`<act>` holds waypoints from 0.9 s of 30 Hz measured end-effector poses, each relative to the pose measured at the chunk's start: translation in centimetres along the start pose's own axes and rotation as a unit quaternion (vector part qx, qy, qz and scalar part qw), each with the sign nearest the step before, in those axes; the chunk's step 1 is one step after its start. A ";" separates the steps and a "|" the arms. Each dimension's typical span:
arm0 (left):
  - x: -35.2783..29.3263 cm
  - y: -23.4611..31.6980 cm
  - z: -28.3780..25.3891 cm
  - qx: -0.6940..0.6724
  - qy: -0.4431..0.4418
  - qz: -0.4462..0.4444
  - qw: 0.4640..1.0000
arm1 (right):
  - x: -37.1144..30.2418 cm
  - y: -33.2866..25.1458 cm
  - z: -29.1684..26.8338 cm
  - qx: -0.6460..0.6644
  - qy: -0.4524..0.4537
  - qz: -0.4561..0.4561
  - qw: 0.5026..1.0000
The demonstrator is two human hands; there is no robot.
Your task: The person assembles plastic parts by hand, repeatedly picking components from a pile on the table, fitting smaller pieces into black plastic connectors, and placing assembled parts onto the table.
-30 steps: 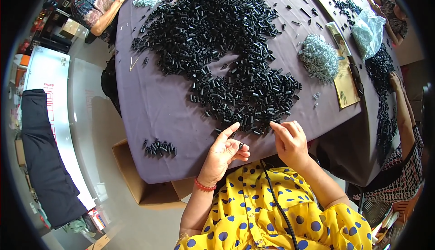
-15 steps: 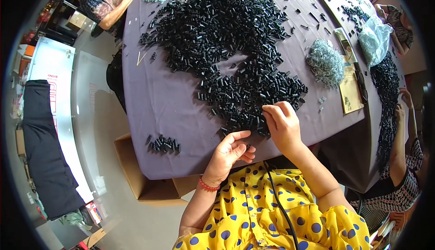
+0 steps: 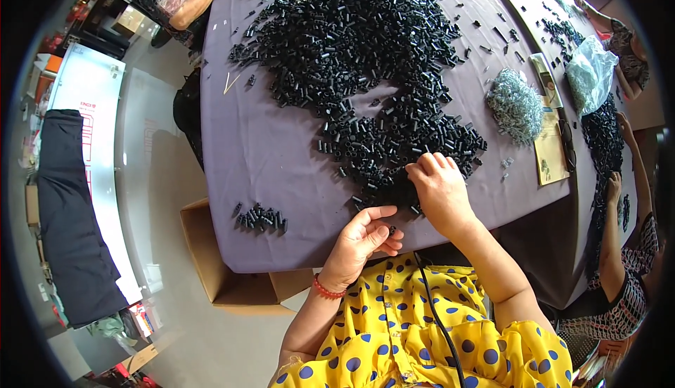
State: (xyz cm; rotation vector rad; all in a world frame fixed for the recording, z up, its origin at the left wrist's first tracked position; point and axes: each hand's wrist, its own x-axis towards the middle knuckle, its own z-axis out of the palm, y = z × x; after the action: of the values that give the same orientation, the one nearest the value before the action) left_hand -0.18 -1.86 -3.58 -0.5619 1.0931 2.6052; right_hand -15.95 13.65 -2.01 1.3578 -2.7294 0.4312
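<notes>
A large heap of small black cylindrical plastic pieces (image 3: 373, 43) spreads over the cloth-covered table. At the table's near edge my left hand (image 3: 355, 247) is closed round one small black cylinder (image 3: 392, 230), its end showing between thumb and fingers. My right hand (image 3: 443, 195) is at the near tip of the heap, back upward, fingertips pinched together among the black pieces. What those fingers hold, if anything, is too small to make out. Off to the left lies a separate small cluster of black pieces (image 3: 260, 218).
A mound of small clear pieces (image 3: 515, 107) sits right of the heap, beside a yellow card (image 3: 551, 152) and dark glasses (image 3: 567, 145). An open cardboard box (image 3: 242, 291) stands below the table's left corner. Other people work at the far left and along the right-hand table.
The whole view has shifted slightly. My right hand has turned so its back faces up more, fingers still at the heap. My left hand keeps its hold on the black cylinder.
</notes>
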 end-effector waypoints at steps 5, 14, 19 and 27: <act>0.0 0.3 0.2 -0.026 0.005 -0.006 1.000 | 0.1 0.3 -0.2 0.031 -0.019 0.027 0.999; 0.1 0.4 0.6 -0.064 -0.006 0.002 0.998 | -0.4 0.6 -0.2 0.048 -0.005 0.036 0.998; 0.0 0.3 0.7 -0.062 0.002 0.006 0.998 | -1.2 -0.5 -1.9 0.285 0.042 0.150 0.946; -0.1 0.4 1.7 -0.008 0.001 0.025 1.000 | -3.9 -1.4 -2.7 0.749 -0.063 0.325 0.574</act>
State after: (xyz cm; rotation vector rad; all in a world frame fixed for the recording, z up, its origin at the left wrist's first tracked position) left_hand -0.72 -0.95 -2.20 -0.5473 1.1018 2.6582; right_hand -12.60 16.61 0.21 -0.0117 -2.4063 3.1884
